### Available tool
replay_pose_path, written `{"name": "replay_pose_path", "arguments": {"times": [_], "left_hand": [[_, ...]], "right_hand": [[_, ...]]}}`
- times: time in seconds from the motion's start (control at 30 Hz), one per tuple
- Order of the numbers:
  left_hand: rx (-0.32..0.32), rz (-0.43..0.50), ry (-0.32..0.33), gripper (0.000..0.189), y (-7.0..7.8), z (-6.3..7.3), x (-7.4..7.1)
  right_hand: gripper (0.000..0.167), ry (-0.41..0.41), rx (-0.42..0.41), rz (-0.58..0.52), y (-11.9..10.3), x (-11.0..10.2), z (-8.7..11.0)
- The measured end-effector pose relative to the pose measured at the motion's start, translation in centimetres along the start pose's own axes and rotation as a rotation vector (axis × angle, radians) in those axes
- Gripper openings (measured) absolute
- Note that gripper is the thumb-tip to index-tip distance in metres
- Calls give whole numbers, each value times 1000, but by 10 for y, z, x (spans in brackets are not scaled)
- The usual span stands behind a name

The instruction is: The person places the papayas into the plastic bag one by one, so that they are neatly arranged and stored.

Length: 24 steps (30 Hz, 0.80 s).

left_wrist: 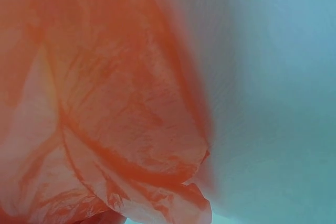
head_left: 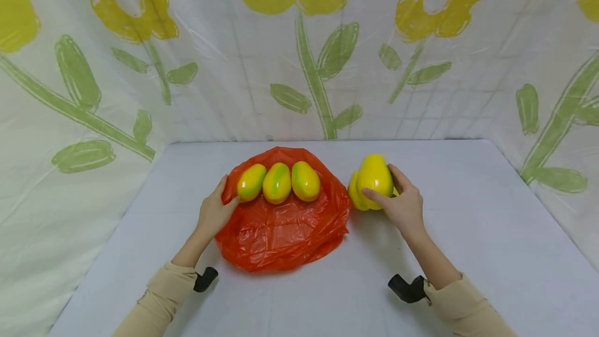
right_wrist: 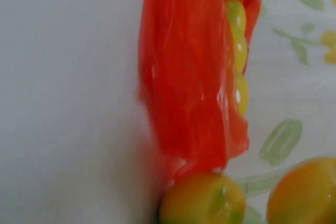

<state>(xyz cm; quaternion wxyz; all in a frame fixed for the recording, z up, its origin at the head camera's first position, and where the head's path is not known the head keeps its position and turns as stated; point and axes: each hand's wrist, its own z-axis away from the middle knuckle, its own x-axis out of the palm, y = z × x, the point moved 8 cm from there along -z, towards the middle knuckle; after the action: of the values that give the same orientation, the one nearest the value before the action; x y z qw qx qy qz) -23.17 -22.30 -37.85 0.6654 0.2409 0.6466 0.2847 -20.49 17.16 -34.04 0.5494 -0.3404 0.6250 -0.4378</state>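
Note:
A red plastic bag (head_left: pixel 281 228) lies on the table with its mouth spread wide. Three yellow-green mangoes (head_left: pixel 276 183) sit side by side in its far part. My left hand (head_left: pixel 217 211) pinches the bag's left rim between thumb and fingers, beside the leftmost mango. To the right of the bag, my right hand (head_left: pixel 404 206) grips a yellow mango (head_left: pixel 376 175) from its right side. More yellow fruit (head_left: pixel 354 194) shows partly hidden behind and below it. Crumpled red plastic (left_wrist: pixel 126 103) fills much of the left wrist view. Two mangoes (right_wrist: pixel 202 199) appear low in the right wrist view.
A white cloth covers the table (head_left: pixel 468 233). Behind it hangs a pale curtain (head_left: pixel 224 82) printed with yellow flowers and green stems. Black wrist cameras (head_left: pixel 407 288) protrude from both sleeves over the near part of the table.

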Motion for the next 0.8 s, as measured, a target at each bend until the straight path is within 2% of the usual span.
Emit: {"name": "replay_pose_path", "arguments": {"times": [0.2, 0.43, 0.63, 0.8], "left_hand": [[2, -9, 0, 69, 0, 0, 0], [43, -16, 20, 68, 4, 1, -2], [36, -8, 15, 67, 4, 2, -1], [37, -5, 24, 67, 3, 2, -1]], "right_hand": [[83, -58, -25, 9, -9, 31, 6], [84, -116, -61, -2, -16, 65, 16], [82, -148, -96, -11, -23, 95, 29], [81, -209, -99, -3, -26, 127, 42]]}}
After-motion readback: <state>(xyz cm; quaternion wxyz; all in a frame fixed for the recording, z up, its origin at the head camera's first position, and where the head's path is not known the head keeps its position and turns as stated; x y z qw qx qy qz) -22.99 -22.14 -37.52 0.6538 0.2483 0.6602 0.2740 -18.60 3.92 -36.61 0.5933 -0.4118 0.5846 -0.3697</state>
